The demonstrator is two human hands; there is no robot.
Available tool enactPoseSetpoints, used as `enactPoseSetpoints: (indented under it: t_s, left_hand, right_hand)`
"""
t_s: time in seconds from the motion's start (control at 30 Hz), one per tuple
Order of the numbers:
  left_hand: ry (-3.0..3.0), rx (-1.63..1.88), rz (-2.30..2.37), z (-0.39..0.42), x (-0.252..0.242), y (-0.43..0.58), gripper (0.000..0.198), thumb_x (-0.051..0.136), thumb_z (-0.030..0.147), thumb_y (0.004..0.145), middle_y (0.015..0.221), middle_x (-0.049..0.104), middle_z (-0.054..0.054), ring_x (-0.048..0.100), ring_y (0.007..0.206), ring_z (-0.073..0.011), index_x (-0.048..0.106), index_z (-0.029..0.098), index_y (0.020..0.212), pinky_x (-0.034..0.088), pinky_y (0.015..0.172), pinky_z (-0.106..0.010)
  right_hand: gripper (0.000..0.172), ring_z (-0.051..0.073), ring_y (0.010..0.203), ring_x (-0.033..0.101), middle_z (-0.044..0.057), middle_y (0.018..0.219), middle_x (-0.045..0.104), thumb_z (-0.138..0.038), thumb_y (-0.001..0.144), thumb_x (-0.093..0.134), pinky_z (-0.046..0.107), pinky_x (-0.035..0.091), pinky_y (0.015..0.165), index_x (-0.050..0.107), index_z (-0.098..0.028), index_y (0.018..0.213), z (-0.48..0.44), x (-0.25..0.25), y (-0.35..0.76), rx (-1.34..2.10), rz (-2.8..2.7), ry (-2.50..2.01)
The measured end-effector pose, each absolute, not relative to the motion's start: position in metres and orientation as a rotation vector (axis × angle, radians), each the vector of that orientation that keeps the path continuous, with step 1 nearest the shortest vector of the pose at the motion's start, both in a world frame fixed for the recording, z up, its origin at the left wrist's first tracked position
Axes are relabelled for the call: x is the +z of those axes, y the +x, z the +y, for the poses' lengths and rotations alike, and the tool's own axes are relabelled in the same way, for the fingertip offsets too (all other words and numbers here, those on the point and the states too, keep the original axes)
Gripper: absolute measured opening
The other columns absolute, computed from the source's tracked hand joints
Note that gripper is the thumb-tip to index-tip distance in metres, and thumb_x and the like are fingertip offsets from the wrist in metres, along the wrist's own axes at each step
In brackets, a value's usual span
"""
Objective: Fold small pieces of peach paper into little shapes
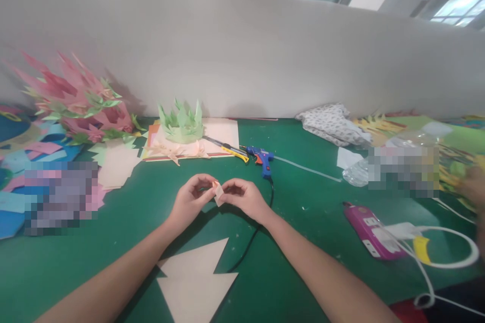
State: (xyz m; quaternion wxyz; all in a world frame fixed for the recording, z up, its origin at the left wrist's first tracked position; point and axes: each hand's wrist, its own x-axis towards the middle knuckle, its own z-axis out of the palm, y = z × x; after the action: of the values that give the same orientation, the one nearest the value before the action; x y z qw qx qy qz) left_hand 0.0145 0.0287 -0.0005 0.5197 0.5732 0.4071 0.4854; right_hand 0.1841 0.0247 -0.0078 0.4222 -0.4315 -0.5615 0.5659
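My left hand [196, 194] and my right hand [244, 197] meet above the green table, each pinching a small folded piece of pale peach paper [219, 195] between thumb and fingers. Below them lie pale peach paper triangles [197, 292], partly cut off by the lower frame edge. Beyond my hands is a blue glue gun [265, 159] with a clear glue stick [306, 168] trailing from its back. A yellow utility knife [235, 151] rests beside it, its tip on stacked paper sheets [222, 133]. On that stack stands a green paper crown [182, 123].
Pink paper crowns [91, 101] and coloured paper pieces [45, 149] crowd the left. At right are a magenta power strip [373, 234] with a white cable [450, 262], a patterned cloth [333, 123] and a plastic bag [356, 174]. Another person's hand [473, 186] shows at the right edge. A grey partition [250, 50] stands behind.
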Motion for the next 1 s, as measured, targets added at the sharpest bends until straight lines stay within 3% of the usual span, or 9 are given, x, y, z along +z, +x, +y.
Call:
enactPoseSetpoints:
  t_s: [0.3, 0.63, 0.87, 1.0]
  left_hand:
    - [1.318, 1.159, 1.117, 0.0270, 0.0029, 0.0150, 0.026, 0.062, 0.037, 0.072, 0.091, 0.066, -0.005, 0.061, 0.086, -0.0172, 0.061, 0.017, 0.088, 0.049, 0.078, -0.027]
    - [1.350, 1.118, 1.069, 0.0261, 0.0002, 0.0172, 0.026, 0.065, 0.035, 0.069, 0.092, 0.065, -0.005, 0.062, 0.084, -0.0159, 0.060, 0.017, 0.088, 0.051, 0.074, -0.026]
    - [1.389, 1.105, 1.142, 0.0239, 0.0036, 0.0179, 0.020, 0.067, 0.034, 0.068, 0.077, 0.066, -0.002, 0.060, 0.066, -0.0123, 0.063, 0.017, 0.078, 0.050, 0.062, -0.023]
    - [1.349, 1.106, 1.154, 0.0240, 0.0040, 0.0170, 0.019, 0.068, 0.033, 0.067, 0.072, 0.065, -0.001, 0.059, 0.065, -0.0118, 0.062, 0.016, 0.072, 0.049, 0.061, -0.022]
  right_hand:
    - [0.025, 0.010, 0.062, 0.056, 0.001, 0.078, 0.064, -0.036, 0.069, 0.067, 0.021, 0.047, 0.056, 0.063, -0.017, 0.084, 0.0260, -0.0048, 0.1854, 1.386, -1.364, -1.099]
    - [0.022, 0.009, 0.052, 0.049, -0.003, 0.055, 0.056, -0.036, 0.067, 0.068, 0.021, 0.040, 0.050, 0.060, -0.016, 0.064, 0.0248, -0.0065, 0.1854, 1.188, -1.435, -1.243]
    - [0.022, 0.012, 0.059, 0.054, 0.000, 0.064, 0.061, -0.037, 0.069, 0.065, 0.023, 0.043, 0.058, 0.061, -0.016, 0.065, 0.0227, -0.0074, 0.1823, 1.100, -1.508, -1.250]
    - [0.021, 0.012, 0.057, 0.051, 0.000, 0.063, 0.059, -0.036, 0.072, 0.064, 0.022, 0.039, 0.054, 0.062, -0.016, 0.066, 0.0210, -0.0085, 0.1814, 0.979, -1.588, -1.264]
